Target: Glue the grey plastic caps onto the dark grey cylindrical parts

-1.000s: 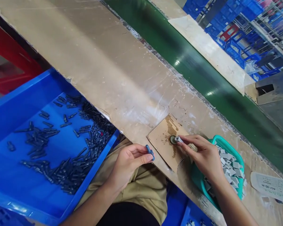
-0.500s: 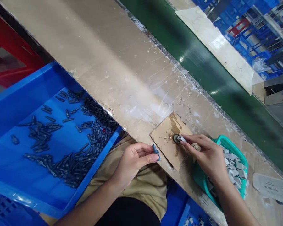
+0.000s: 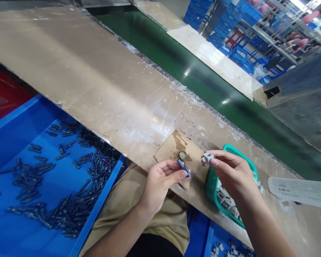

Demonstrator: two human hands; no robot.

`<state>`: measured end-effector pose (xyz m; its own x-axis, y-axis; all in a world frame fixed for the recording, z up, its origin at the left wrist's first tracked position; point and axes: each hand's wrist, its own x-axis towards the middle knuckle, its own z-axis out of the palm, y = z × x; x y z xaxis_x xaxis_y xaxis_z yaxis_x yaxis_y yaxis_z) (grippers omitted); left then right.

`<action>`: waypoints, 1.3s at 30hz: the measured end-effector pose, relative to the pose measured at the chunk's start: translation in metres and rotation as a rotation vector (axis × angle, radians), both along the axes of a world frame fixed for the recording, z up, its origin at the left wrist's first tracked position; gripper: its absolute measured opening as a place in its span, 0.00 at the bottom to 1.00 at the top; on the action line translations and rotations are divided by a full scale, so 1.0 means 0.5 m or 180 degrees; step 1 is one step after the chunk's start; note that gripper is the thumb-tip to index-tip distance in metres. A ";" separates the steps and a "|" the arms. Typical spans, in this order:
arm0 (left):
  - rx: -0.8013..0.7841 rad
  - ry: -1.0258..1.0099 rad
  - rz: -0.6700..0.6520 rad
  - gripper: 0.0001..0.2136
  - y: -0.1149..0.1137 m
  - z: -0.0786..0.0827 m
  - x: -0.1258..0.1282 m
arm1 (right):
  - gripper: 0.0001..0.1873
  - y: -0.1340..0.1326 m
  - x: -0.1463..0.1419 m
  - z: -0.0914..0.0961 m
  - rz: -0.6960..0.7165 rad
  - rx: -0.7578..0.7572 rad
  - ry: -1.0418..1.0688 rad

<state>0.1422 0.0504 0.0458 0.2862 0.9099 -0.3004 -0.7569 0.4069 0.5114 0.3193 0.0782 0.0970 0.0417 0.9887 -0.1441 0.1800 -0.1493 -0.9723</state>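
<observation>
Between the thumb and fingers of my left hand (image 3: 163, 180) is a dark blue-grey plastic pin (image 3: 183, 168), tilted. My right hand (image 3: 231, 167) pinches a small light-grey hollow square plastic piece (image 3: 208, 157), its opening facing up. The two parts are apart, a short way from each other. Behind them a small round bottle cap (image 3: 182, 155) with greenish-white contents rests on a wet-stained cardboard piece (image 3: 167, 146). Below my right hand stands a green basket (image 3: 210, 185) of similar grey pieces, partly covered by the hand.
At left, a blue tray (image 3: 13, 142) holds many dark pins. The brown worktop (image 3: 109, 89) runs diagonally, with a green conveyor belt (image 3: 160, 50) beyond. A clear plastic lid (image 3: 296, 191) lies at right. Another blue bin (image 3: 195, 228) sits below the table edge.
My right hand has lifted the grey piece away from the cap on the cardboard and tilted it up. My left hand still holds the pin, now turned more. The camera view has shifted.
</observation>
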 end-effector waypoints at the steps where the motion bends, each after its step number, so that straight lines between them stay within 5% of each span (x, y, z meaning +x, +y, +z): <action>1: 0.0048 -0.0010 0.0021 0.09 0.003 0.004 0.010 | 0.07 -0.010 -0.005 0.005 -0.0013 0.0045 0.0055; 18: 0.0439 0.0463 0.0118 0.10 -0.018 0.025 0.063 | 0.09 -0.092 -0.008 0.025 0.0058 0.0541 -0.0237; 26: 0.0746 0.1235 0.0564 0.06 -0.027 0.040 0.068 | 0.09 -0.100 -0.008 0.031 0.0047 0.0534 -0.0651; 39: 0.0888 0.2130 -0.0089 0.14 0.044 0.036 0.090 | 0.11 -0.062 0.014 0.026 -0.0239 0.0797 -0.0667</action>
